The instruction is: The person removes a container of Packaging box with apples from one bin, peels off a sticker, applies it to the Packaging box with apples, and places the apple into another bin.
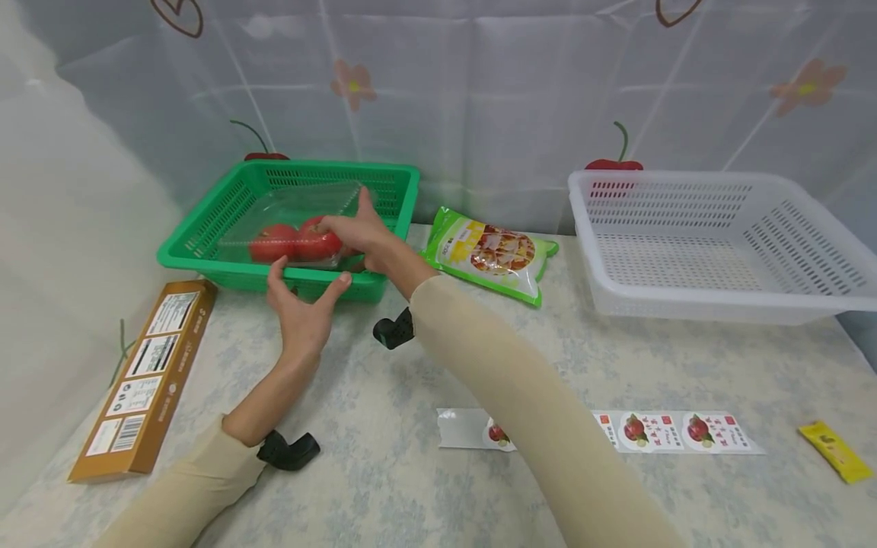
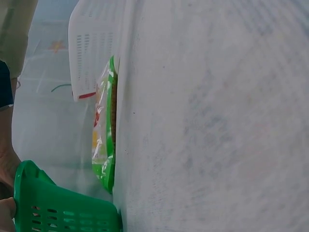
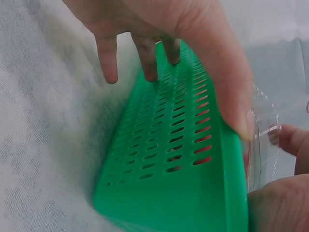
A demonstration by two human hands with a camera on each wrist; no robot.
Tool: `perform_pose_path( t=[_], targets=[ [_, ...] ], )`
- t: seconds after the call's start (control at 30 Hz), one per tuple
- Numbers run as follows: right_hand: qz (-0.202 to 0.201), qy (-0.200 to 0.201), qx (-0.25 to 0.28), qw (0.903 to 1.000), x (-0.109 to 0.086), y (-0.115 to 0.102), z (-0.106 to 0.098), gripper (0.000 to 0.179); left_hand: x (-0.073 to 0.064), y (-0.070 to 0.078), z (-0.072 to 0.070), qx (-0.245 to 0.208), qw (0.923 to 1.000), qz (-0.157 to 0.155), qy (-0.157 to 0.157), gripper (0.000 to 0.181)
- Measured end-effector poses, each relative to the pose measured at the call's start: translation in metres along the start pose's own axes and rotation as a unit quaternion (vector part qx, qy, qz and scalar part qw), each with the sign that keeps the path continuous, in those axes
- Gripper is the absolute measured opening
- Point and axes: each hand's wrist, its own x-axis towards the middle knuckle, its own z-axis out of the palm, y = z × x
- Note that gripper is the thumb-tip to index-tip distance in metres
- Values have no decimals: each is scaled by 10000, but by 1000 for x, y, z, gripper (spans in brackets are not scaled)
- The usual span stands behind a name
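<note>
My right hand [image 1: 359, 232] grips the near right edge of a clear plastic box [image 1: 294, 204]. The box sits tilted in the green basket [image 1: 174, 255], overlapping its front rim in the head view. Red round fruits [image 1: 277, 242] show through the plastic. At the front rim is my left hand [image 1: 301, 323], its thumb and index finger spread against the edge. In the right wrist view, the left thumb [image 3: 239, 108] touches the rim, while other straight fingers [image 3: 148, 60] extend along the basket's outer wall. Part of the right palm is hidden.
Right of the green basket lies a green-edged food packet [image 1: 489, 255]. A white basket [image 1: 719, 301] stands at the back right. A brown carton [image 1: 147, 380] lies at left; a sticker strip [image 1: 674, 432] and small yellow packet [image 1: 836, 452] lie nearer the front.
</note>
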Motion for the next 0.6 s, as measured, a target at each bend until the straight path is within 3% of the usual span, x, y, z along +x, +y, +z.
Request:
perform_pose_path(
  t=[0.23, 0.6],
  targets=[
    [-2, 79, 311, 9995, 1, 1, 2, 98, -2, 2, -2, -29, 10000, -2, -27, 96],
    [-860, 674, 772, 9910, -8, 5, 2, 85, 0, 2, -1, -22, 9999, -90, -99, 96]
  ],
)
